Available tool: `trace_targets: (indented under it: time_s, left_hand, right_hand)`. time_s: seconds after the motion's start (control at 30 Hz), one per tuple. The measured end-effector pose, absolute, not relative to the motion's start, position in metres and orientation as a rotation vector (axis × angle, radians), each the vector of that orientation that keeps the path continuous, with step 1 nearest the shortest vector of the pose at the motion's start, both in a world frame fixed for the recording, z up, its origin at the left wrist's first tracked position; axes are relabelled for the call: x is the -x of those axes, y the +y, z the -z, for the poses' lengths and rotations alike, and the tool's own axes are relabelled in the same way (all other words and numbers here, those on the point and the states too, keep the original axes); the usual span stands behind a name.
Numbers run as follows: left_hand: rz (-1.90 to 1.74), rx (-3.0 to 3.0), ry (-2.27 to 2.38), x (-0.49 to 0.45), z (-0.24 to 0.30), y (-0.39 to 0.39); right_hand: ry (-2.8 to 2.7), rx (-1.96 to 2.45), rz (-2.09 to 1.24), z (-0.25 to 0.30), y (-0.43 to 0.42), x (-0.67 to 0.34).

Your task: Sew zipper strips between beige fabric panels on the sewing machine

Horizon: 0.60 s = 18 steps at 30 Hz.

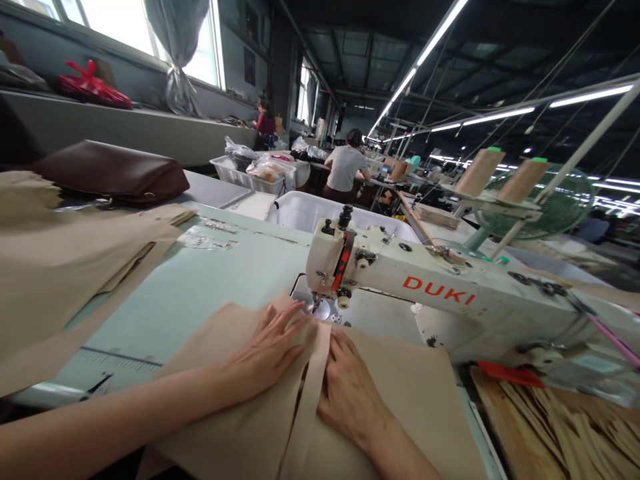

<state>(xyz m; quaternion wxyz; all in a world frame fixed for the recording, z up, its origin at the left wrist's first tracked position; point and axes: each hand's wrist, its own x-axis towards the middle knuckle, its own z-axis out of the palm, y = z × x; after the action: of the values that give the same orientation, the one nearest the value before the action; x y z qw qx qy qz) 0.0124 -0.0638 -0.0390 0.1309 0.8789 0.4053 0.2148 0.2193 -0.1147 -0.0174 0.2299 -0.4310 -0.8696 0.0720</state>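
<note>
Beige fabric panels (415, 387) lie on the sewing table in front of a white sewing machine (380, 267) marked DUKI in red. A narrow beige strip (313, 387) runs along the join between them, up to the presser foot (317, 303). My left hand (270, 347) rests flat on the left panel, fingers stretched toward the needle area. On the other side of the strip, my right hand (353, 390) has its fingers curled against the strip's edge. Its thumb is partly hidden, and the needle tip is too small to make out.
Beige cut pieces (75, 267) are heaped at the left beside a dark brown leather bag (113, 170). Thread cones (480, 172) stand at the right, near a green fan (565, 200). Fabric strips (565, 427) fill a wooden tray at lower right. A person (345, 170) sits further back.
</note>
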Motion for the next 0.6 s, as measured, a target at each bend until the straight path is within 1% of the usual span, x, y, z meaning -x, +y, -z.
trace_targets:
  time_s: [0.13, 0.27, 0.4, 0.5, 0.6]
  left_hand:
    - [-0.693, -2.579, 1.103, -0.009, 0.045, -0.057]
    - [-0.773, -2.552, 1.192, -0.017, 0.038, -0.028]
    - [-0.835, -2.543, 1.283, -0.023, 0.030, -0.004]
    - [-0.800, -2.546, 1.282, -0.020, 0.025, -0.007]
    - [-0.711, -2.559, 1.190, -0.012, 0.021, -0.028]
  right_hand:
    - [-2.399, 1.199, -0.179, 0.020, -0.116, -0.219]
    - [-2.410, 1.268, -0.180, 0.022, -0.116, -0.219]
    - [-2.442, 1.246, -0.176, 0.019, -0.116, -0.219]
    - [-2.451, 1.241, -0.181, 0.015, -0.116, -0.219]
    - [-2.446, 1.256, -0.194, 0.015, -0.116, -0.219]
